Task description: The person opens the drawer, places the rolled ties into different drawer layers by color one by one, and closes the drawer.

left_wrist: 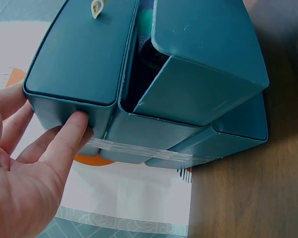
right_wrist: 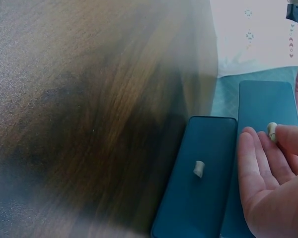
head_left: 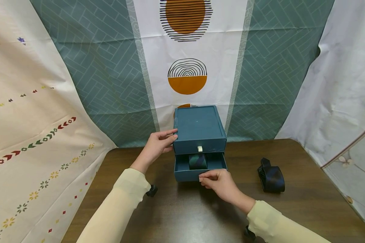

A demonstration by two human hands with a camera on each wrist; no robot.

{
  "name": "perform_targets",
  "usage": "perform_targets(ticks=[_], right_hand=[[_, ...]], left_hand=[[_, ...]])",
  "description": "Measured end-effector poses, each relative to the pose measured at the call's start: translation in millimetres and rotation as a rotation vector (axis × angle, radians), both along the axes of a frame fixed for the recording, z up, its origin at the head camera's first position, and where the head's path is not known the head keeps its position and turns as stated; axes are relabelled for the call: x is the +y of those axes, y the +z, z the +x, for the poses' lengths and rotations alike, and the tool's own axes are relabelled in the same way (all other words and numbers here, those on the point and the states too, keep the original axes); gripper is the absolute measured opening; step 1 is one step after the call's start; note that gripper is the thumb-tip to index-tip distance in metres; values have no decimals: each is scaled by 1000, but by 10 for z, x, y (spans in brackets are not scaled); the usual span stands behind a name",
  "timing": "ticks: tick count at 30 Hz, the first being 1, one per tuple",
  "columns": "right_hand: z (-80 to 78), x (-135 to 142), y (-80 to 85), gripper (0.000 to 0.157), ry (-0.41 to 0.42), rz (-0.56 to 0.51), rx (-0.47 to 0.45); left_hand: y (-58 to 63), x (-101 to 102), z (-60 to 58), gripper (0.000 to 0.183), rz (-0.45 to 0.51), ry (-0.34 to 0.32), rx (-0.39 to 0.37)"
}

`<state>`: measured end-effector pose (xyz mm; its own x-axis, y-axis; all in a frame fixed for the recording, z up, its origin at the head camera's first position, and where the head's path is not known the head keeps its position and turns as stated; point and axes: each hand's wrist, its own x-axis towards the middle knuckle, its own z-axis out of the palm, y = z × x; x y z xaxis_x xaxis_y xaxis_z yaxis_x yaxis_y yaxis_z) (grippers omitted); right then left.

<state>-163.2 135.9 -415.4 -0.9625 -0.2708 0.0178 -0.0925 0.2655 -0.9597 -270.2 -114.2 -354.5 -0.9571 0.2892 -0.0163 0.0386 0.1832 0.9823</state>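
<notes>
A teal drawer cabinet stands near the back of the table, with a drawer below its top one pulled partly out. In that drawer lies a rolled dark green and navy necktie. My right hand pinches the drawer's small pale pull tab between thumb and finger. My left hand rests its fingertips against the cabinet's left side, near the top front corner. In the left wrist view, the extended fingers touch the side wall. Most of the drawer's inside is hidden there.
A rolled dark plaid necktie lies on the wooden table, to the right of the cabinet. Another drawer front with a pale tab sits below the open one. Clear tape crosses the cabinet's side. Patterned cloths hang behind.
</notes>
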Motion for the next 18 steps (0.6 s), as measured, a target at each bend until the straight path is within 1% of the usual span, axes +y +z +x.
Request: perform_targets(ticks=[18], right_hand=[[-60,17,3,18,6,-5,-6]], left_hand=[[17,-6,14,42,-5,-3,-9]])
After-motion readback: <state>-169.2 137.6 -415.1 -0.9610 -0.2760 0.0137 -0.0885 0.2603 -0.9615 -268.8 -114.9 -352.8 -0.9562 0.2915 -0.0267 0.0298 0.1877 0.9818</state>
